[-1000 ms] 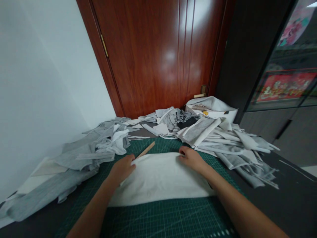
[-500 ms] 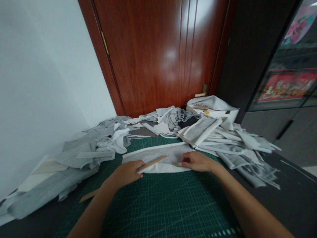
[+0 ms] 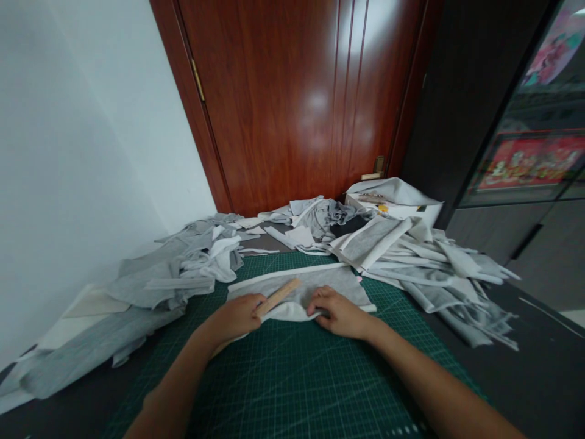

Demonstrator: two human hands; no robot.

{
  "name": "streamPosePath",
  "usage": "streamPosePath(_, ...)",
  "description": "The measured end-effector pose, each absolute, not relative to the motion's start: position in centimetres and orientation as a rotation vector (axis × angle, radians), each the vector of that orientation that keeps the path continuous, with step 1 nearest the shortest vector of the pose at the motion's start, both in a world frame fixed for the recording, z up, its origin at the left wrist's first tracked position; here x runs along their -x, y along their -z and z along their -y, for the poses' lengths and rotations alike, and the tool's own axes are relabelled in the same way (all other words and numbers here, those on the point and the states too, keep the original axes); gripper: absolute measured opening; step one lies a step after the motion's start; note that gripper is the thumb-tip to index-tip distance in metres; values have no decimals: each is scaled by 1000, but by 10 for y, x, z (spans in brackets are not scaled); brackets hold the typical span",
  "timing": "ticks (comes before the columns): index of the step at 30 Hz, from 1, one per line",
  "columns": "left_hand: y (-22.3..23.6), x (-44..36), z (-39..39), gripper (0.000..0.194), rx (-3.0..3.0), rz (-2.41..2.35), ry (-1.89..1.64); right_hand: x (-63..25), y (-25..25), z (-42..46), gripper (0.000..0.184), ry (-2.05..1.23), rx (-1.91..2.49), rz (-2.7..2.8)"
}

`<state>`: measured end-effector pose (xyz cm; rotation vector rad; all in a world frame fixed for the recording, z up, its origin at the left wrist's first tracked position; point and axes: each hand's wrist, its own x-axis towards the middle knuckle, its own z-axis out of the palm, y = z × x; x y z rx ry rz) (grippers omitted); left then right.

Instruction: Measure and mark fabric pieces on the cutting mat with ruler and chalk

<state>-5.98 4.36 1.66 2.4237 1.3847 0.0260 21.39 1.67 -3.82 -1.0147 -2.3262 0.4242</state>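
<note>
A grey piece of fabric (image 3: 329,281) with white folded edges lies across the green cutting mat (image 3: 292,378). My left hand (image 3: 240,320) is closed round a flat wooden ruler (image 3: 280,294), whose far end rests over the fabric. Part of the ruler is hidden under the hand and wrist. At the fabric's near edge, my right hand (image 3: 336,311) pinches the white border, which bulges up a little between the hands. A small pink spot (image 3: 359,279) shows near the fabric's right end.
Piles of grey and white fabric lie on the left (image 3: 159,274) and right (image 3: 439,268). More scraps (image 3: 311,219) sit at the back before a red-brown door (image 3: 283,103). A white box (image 3: 406,208) stands back right, beside a dark cabinet (image 3: 498,238).
My right hand has moved left along the near edge and now pinches the border. The ruler in my left hand has turned to a steeper slant, and its near end has swung in under the wrist.
</note>
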Motion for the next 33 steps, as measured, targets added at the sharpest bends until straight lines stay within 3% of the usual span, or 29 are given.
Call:
streamPosePath(3,-16,64,-49,40,-2494,-1602,-66,-214,35,-15,26,-543,876,2376)
streamPosePath(6,-15,63,-53,48,-2579,-1799,-192,-215,30,-13,11,-728,883,2357)
streamPosePath(7,-13,60,-52,48,-2611,-1779,-245,-215,28,-11,17,-732,926,2312)
streamPosePath(9,-5,48,-48,49,-2686,-1621,-326,-214,24,-9,26,-587,989,2182)
streamPosePath(12,12,22,-35,47,-2798,-1384,-374,-209,20,-4,14,-271,923,2114)
streamPosePath(15,24,1,-23,40,-2884,-1291,-337,-204,24,-2,41,-151,940,2287)
streamPosePath(17,27,-6,-18,34,-2915,-1265,-344,-202,31,-3,49,-137,1049,2376)
streamPosePath(21,25,-11,-8,24,-2954,-1059,-418,-204,44,-12,38,-126,1231,2382)
streamPosePath(24,23,-16,0,28,-2955,-918,-320,-210,45,-17,26,-117,1287,2366)
streamPosePath(28,23,-21,10,34,-2896,-916,-212,-217,40,-17,27,-228,1240,2362)
streamPosePath(33,8,-22,22,33,-2683,-824,-43,-217,29,-10,28,-600,987,2507)
